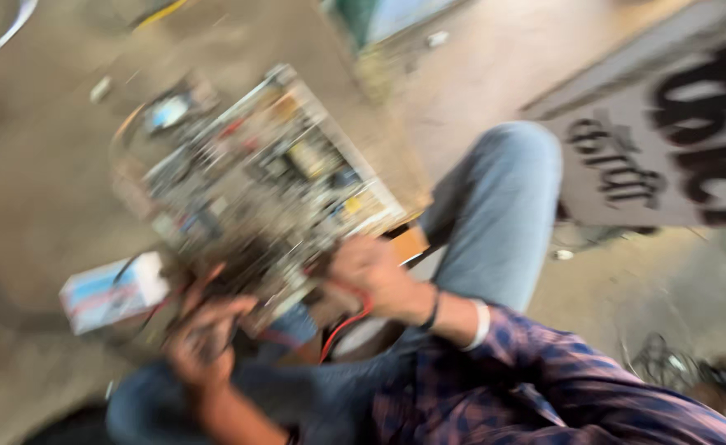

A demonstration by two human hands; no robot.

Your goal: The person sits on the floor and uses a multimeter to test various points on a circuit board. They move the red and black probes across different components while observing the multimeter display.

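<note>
Probably a repair workshop (blurred): bare circuit board (268,177), loose wires (342,325).

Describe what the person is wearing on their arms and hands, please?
Both hands are bare, with no gloves. The right hand has a dark band and a lighter, whitish band around the wrist, and behind them a plaid sleeve in blue and purple with reddish lines. The left hand leads to a forearm with no sleeve showing. The picture is blurred, so finer details cannot be made out.

Circuit board (264,177): metal bits, glossy. Floor (42,206): matt, rough concrete. Jeans (494,214): denim. Shirt (544,387): plaid cloth.
</note>
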